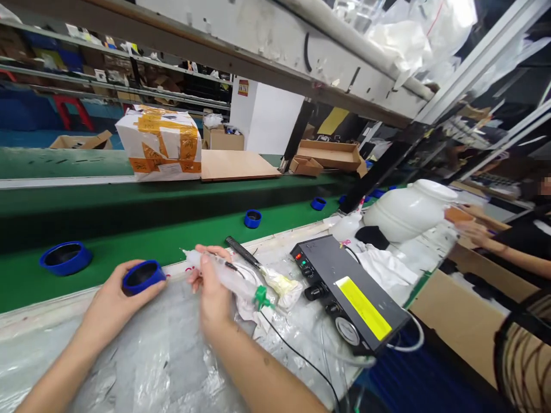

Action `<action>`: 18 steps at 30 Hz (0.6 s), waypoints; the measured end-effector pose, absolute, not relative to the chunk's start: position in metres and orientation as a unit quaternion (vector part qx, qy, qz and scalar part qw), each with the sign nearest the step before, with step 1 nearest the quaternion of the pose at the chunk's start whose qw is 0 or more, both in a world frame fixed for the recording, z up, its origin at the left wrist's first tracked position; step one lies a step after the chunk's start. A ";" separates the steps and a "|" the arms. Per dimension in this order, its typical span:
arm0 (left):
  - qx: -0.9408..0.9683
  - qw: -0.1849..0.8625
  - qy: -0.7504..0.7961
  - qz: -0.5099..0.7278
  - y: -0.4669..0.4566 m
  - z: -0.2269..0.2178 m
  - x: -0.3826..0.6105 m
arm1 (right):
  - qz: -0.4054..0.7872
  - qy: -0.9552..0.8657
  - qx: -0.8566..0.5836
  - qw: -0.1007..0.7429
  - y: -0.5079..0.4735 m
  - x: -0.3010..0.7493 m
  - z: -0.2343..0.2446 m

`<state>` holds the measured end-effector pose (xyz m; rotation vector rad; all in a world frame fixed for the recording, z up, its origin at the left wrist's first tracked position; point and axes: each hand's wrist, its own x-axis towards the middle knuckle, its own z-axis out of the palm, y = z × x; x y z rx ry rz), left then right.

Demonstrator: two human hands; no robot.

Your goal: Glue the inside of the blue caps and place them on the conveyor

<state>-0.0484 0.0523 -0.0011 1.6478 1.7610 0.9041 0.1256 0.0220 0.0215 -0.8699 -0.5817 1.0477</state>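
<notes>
Between the thumb and fingers of my left hand (112, 303) is a blue ring-shaped part (144, 277) with a dark inside, held just above the plastic-covered bench. My right hand (214, 289) is closed around a translucent glue syringe (230, 280), its thin tip pointing left toward the belt. A green cap (262, 297) sits on the syringe's rear end, where a black cable and a clear tube trail away. Tip and ring are apart. Close by my right hand lies a brush (243, 252) with a black handle, its head wrapped in yellowish plastic.
Several blue rings, including a near one (66, 257), sit on the green conveyor belt (206, 229). Right of my hands stands a black dispenser box (348, 287) with knobs and a gauge. Beyond it lies a white jar (408, 209). Another person's hands (473, 223) are at far right.
</notes>
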 end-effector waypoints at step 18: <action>0.865 0.092 0.424 0.253 -0.035 -0.027 0.133 | 0.315 -0.246 -0.285 0.871 0.030 0.244 0.081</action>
